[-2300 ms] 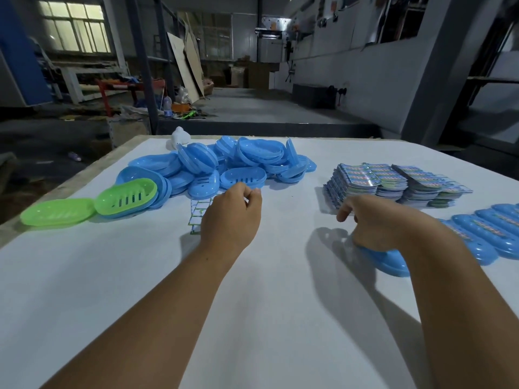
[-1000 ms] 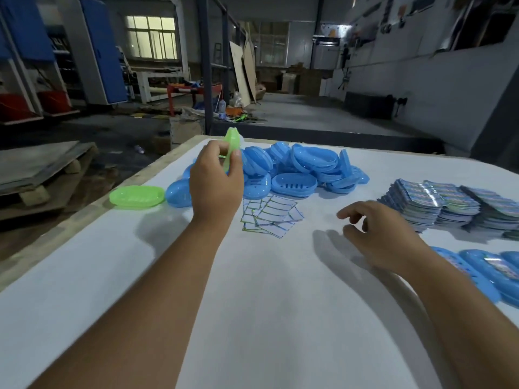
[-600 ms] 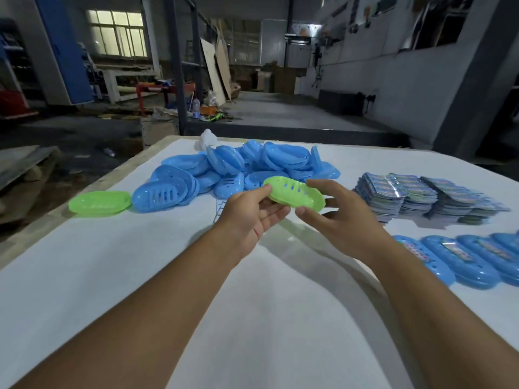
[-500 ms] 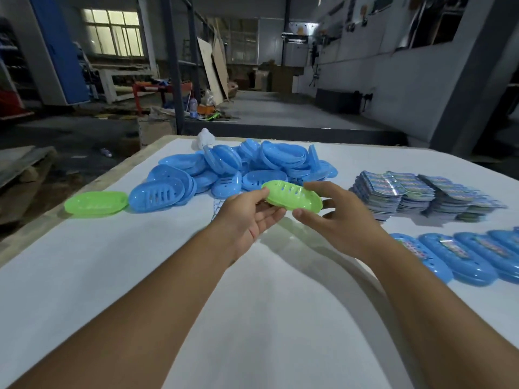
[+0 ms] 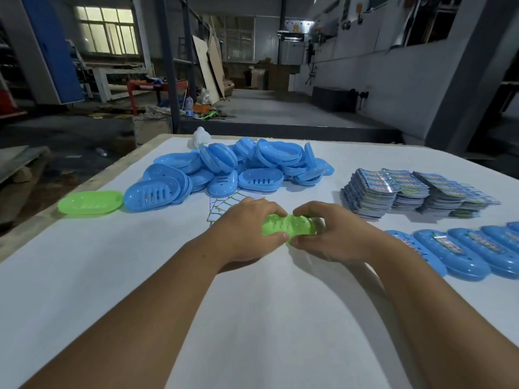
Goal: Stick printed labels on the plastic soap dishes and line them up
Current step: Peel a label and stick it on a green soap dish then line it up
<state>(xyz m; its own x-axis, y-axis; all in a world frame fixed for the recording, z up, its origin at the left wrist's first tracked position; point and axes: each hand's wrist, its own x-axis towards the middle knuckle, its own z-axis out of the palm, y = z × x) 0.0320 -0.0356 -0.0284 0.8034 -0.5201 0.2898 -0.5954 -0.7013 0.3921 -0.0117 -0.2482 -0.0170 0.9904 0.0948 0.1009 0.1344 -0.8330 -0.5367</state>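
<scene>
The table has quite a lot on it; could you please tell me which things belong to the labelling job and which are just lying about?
Job:
- green soap dish, gripped by left hand and right hand
- blue dish pile
- label stacks
- small labels
- labelled blue row
- spare green dish

Lying about:
- white object

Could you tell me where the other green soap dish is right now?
The green soap dish lies at the table's far left edge, just left of the blue dish pile.

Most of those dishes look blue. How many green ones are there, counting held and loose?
Held green dish, between left hand and right hand: 1
Loose green dish, beside the blue pile: 1
Total: 2
</scene>
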